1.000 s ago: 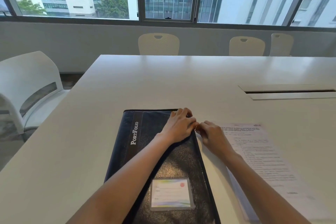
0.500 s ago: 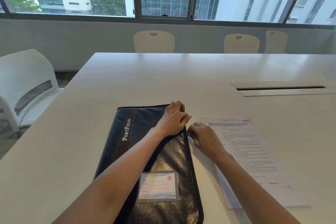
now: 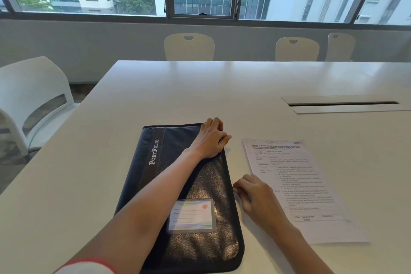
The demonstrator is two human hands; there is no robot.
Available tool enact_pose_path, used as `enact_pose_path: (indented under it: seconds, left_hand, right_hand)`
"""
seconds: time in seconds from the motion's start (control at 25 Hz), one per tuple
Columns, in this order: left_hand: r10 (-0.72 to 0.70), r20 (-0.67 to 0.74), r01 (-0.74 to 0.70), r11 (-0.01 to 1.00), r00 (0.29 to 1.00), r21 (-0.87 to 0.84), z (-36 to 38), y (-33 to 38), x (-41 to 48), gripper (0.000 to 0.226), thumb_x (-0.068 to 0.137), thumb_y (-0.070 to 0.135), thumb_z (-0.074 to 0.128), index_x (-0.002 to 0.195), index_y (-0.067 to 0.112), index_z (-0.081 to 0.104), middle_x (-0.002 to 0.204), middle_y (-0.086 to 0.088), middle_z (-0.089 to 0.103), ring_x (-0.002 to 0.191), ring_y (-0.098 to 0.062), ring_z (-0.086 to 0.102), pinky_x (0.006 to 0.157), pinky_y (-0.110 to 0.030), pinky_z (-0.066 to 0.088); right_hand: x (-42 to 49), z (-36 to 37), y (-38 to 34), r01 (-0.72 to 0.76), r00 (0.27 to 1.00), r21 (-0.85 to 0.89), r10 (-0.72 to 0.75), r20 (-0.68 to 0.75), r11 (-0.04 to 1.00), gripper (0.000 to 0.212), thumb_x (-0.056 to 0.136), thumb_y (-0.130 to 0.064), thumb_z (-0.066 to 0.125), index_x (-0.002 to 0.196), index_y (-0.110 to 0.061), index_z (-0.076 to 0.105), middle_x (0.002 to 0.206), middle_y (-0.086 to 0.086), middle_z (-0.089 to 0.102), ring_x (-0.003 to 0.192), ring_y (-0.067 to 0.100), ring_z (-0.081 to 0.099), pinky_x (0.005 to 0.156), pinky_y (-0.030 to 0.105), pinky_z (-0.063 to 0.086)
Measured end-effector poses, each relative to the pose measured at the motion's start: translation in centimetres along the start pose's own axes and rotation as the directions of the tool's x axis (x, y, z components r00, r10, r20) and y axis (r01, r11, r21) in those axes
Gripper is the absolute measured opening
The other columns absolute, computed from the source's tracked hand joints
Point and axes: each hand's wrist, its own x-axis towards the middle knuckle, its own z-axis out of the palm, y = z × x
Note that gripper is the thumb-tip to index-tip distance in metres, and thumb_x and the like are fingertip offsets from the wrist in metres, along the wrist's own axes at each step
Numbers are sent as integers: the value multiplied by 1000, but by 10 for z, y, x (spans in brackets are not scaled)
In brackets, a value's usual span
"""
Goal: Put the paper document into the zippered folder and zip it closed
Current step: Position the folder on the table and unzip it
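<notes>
A black zippered folder marked "PortFolio" lies flat on the white table, with a label card in a clear pocket on its cover. My left hand rests on the folder's far right corner, fingers curled over the edge, holding it down. My right hand is at the middle of the folder's right edge, fingertips pinched together against the zipper line; the pull itself is hidden by the fingers. The printed paper document lies flat just right of the folder, partly under my right wrist.
A cable slot with a raised lid sits in the table at the far right. A white chair stands at the table's left side, and three cream chairs line the far edge below the windows.
My right hand has slid from the folder's far right corner toward me along its right edge to about halfway. My left hand has stayed on the corner.
</notes>
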Motion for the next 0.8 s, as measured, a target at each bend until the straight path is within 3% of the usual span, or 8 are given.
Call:
enact_pose_path:
  seconds: [0.2, 0.4, 0.56, 0.68, 0.8]
  left_hand:
    - [71, 64, -75, 995, 995, 60, -13, 13, -5, 39, 100, 42, 47, 95, 15, 73, 112, -4, 54, 107, -20, 44, 96, -42, 35]
    - [240, 72, -236, 970, 968, -51, -5, 39, -48, 47, 101, 43, 42, 75, 14, 69, 79, 3, 59, 77, -11, 46, 91, -34, 37]
    - [197, 44, -191, 976, 980, -99, -8, 40, -50, 41, 100, 33, 48, 74, 10, 68, 76, 2, 60, 75, -8, 43, 89, -34, 39]
    - [194, 10, -190, 971, 981, -146, -10, 38, -47, 37, 99, 30, 50, 73, 11, 68, 77, 4, 59, 76, -6, 42, 86, -33, 40]
    - [201, 1, -198, 967, 980, -159, -4, 35, -48, 36, 99, 30, 48, 74, 13, 67, 78, 7, 57, 77, -3, 39, 84, -32, 40]
  right_hand:
    - [-8, -1, -2, -57, 998, 31, 58, -35, 998, 5, 86, -15, 66, 84, -12, 70, 80, -3, 64, 70, 7, 55, 61, 21, 50]
    - [4, 1, -1, -142, 985, 84, 149, -88, 986, 8, 89, -15, 63, 85, -11, 69, 80, -1, 65, 67, 10, 58, 63, 25, 51]
    - [16, 2, -1, -127, 987, 94, 135, -82, 987, 9, 88, -11, 63, 83, -10, 71, 76, 2, 66, 64, 13, 58, 60, 26, 51]
    - [29, 3, 2, -120, 988, 108, 130, -88, 987, 11, 86, -8, 63, 84, -9, 73, 75, 4, 68, 62, 13, 57, 58, 15, 43]
    - [42, 5, 2, -123, 987, 123, 134, -84, 985, 15, 88, -8, 59, 86, -10, 74, 74, 8, 70, 62, 18, 59, 59, 27, 48]
